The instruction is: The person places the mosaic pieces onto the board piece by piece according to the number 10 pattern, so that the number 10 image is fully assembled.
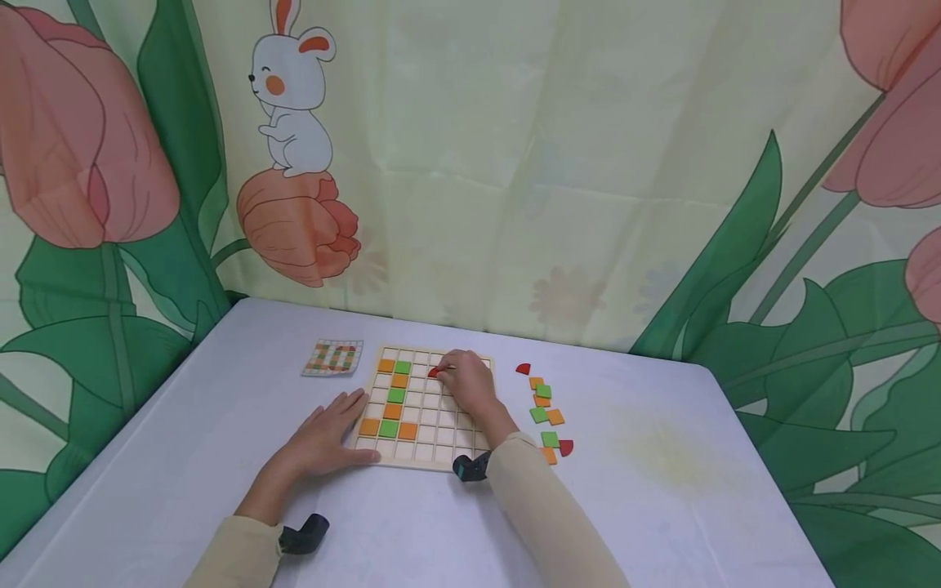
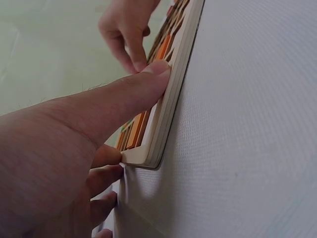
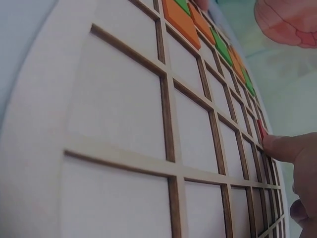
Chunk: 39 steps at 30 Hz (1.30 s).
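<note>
Nearest, the beige right sleeve is seen. A red piece is pinched by the right hand, to that hand's left, at the far rows of the grid board, whose near-left corner is touched by the left hand (fingers straight, farther from the piece).

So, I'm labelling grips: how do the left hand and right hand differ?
The left hand touches the board, thumb extended; the right hand pinches a red piece. The left hand is at the board's near-left corner; the right hand is over its far-right part. Both come from beige sleeves.
</note>
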Each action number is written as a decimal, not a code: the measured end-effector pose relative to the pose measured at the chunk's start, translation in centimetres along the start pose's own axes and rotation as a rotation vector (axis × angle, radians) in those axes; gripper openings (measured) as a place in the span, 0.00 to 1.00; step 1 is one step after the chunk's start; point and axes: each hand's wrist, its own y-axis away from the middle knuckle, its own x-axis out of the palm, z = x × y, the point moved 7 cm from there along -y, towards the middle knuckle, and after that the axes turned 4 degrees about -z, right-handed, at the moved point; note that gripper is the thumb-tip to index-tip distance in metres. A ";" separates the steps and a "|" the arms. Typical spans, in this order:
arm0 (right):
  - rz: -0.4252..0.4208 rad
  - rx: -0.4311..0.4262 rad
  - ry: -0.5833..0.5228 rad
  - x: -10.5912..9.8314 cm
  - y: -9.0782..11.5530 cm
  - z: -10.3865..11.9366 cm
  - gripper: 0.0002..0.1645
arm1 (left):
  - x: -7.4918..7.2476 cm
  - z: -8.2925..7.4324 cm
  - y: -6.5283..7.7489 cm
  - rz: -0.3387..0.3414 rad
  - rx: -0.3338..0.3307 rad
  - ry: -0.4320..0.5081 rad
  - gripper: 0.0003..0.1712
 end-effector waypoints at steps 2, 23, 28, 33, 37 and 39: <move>-0.001 0.014 0.012 -0.1 0.0 -0.3 0.04 | 0.1 -0.1 -0.1 0.000 0.005 -0.003 0.61; -0.003 0.117 -0.104 -2.6 2.5 -2.9 0.09 | 0.2 -0.5 0.0 0.014 0.009 -0.002 0.61; -0.022 0.205 -0.097 -3.9 3.4 -4.8 0.10 | 0.2 -0.5 0.0 0.018 0.009 0.003 0.61; -0.082 0.214 -0.080 -5.6 4.1 -6.4 0.09 | 0.3 -0.2 -0.1 0.026 0.002 -0.003 0.62; -0.127 0.246 -0.023 -7.0 4.6 -7.7 0.10 | 0.2 -0.1 -0.1 0.023 0.009 -0.002 0.62; -0.134 0.281 -0.001 -7.5 4.8 -8.4 0.11 | 0.2 -0.1 -0.1 0.026 0.010 0.005 0.62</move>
